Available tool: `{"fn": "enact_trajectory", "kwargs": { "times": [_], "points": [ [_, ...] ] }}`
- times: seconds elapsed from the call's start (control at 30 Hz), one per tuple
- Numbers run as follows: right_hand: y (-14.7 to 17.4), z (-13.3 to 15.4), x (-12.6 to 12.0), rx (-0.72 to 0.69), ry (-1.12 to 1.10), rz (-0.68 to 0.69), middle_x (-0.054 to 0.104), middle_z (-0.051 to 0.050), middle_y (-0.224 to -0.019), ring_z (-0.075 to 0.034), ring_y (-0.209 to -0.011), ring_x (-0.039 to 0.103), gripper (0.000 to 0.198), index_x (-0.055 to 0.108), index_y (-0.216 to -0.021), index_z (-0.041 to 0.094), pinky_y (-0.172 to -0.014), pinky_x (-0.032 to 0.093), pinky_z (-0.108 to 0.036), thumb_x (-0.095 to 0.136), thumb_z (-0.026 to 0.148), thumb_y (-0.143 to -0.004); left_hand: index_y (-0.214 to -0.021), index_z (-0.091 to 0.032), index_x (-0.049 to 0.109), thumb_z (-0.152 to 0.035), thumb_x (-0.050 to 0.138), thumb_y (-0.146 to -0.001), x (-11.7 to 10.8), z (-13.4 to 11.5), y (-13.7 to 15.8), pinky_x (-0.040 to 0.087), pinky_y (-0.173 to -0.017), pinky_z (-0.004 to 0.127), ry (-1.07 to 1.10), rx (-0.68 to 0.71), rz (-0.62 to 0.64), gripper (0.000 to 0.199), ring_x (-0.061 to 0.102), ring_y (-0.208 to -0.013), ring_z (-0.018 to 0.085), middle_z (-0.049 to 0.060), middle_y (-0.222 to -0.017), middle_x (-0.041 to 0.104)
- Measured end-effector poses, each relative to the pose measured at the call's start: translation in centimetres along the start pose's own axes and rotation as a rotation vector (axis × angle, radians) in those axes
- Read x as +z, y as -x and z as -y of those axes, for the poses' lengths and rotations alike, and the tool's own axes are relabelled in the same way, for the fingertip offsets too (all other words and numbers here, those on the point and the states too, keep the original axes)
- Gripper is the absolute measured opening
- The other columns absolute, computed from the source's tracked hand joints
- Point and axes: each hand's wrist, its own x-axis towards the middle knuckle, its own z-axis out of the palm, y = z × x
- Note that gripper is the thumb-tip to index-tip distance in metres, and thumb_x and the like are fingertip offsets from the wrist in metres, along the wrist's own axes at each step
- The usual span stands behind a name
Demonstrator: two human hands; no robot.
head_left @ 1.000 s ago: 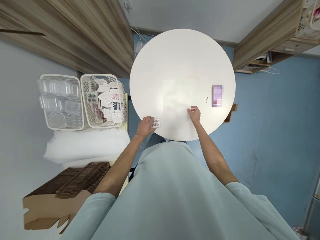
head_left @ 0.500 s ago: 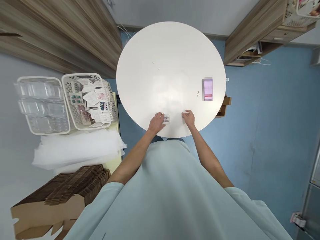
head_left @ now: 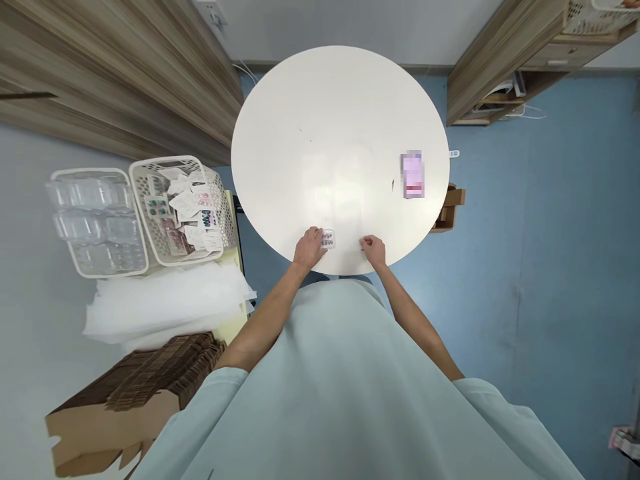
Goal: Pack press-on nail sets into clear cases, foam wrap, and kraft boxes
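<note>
On the front part of the white round table lies a small clear blister pack with several dark pieces inside. My left hand has its thumb and fingers closed around the pack's left edge, covering part of it. To the right and apart from the pack, my right hand is low over the table with thumb and fingertips pinched together. Whatever is between those fingertips, if anything, is too small to make out.
A pixelated pink item lies at the table's right. On the left stand a basket of similar packs and white cards, a basket of clear plastic trays, white sheets and folded cardboard. An open cardboard box sits beyond the table's right edge.
My right hand has come slightly down toward the table's near edge and its fingers look more closed. My left hand stays on the blister pack. The view has shifted a little.
</note>
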Motion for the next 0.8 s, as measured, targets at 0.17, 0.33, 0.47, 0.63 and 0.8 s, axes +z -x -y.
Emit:
{"fn": "enact_trajectory", "kwargs": {
  "times": [0.17, 0.33, 0.47, 0.63, 0.8],
  "points": [
    [1.3, 2.2, 0.2, -0.096, 0.053, 0.023, 0.079, -0.005, -0.096, -0.024, -0.088, 0.072, 0.015, 0.067, -0.087, 0.026, -0.085, 0.057, -0.038, 0.066, 0.039, -0.093, -0.15, -0.021, 0.052, -0.025, 0.083, -0.088, -0.1, -0.2, 0.1, 0.055, -0.106, 0.05, 0.056, -0.002, -0.011, 0.069, 0.053, -0.138, 0.041, 0.02, -0.153, 0.052],
    [3.1, 4.8, 2.5, -0.234, 0.082, 0.095, 0.079, -0.002, -0.094, -0.022, -0.083, 0.071, 0.014, 0.068, -0.09, 0.027, -0.081, 0.056, -0.037, 0.065, 0.038, -0.098, -0.157, -0.02, 0.049, -0.038, 0.076, -0.095, -0.6, 0.3, 0.9, 0.053, -0.11, 0.048, 0.173, -0.02, -0.053, 0.07, 0.051, -0.143, 0.039, 0.02, -0.157, 0.052],
    [3.8, 6.4, 5.1, -0.286, 0.148, 0.164, 0.08, -0.002, -0.098, -0.022, -0.085, 0.071, 0.014, 0.07, -0.093, 0.026, -0.079, 0.054, -0.035, 0.064, 0.036, -0.101, -0.155, -0.018, 0.052, -0.04, 0.057, -0.105, -0.9, 1.4, 2.1, 0.051, -0.113, 0.045, 0.314, -0.099, -0.139, 0.055, 0.055, -0.142, 0.034, 0.019, -0.154, 0.057],
    [3.9, 7.6, 8.3, -0.279, 0.272, 0.234, 0.08, -0.002, -0.101, -0.021, -0.091, 0.072, 0.014, 0.071, -0.096, 0.024, -0.08, 0.053, -0.031, 0.062, 0.031, -0.104, -0.131, -0.021, 0.07, -0.049, 0.046, -0.109, -1.1, 2.2, 2.5, 0.053, -0.108, 0.039, 0.525, -0.252, -0.145, 0.043, 0.071, -0.122, 0.028, 0.011, -0.134, 0.075],
    [4.0, 7.9, 10.6, -0.272, 0.371, 0.278, 0.081, -0.006, -0.103, -0.023, -0.091, 0.073, 0.023, 0.074, -0.096, 0.023, -0.075, 0.052, -0.031, 0.056, 0.034, -0.107, -0.114, -0.022, 0.073, -0.057, 0.06, -0.102, -0.8, 2.0, 1.5, 0.054, -0.102, 0.038, 0.539, -0.384, -0.084, 0.04, 0.074, -0.116, 0.029, 0.01, -0.124, 0.08]
  ]
}}
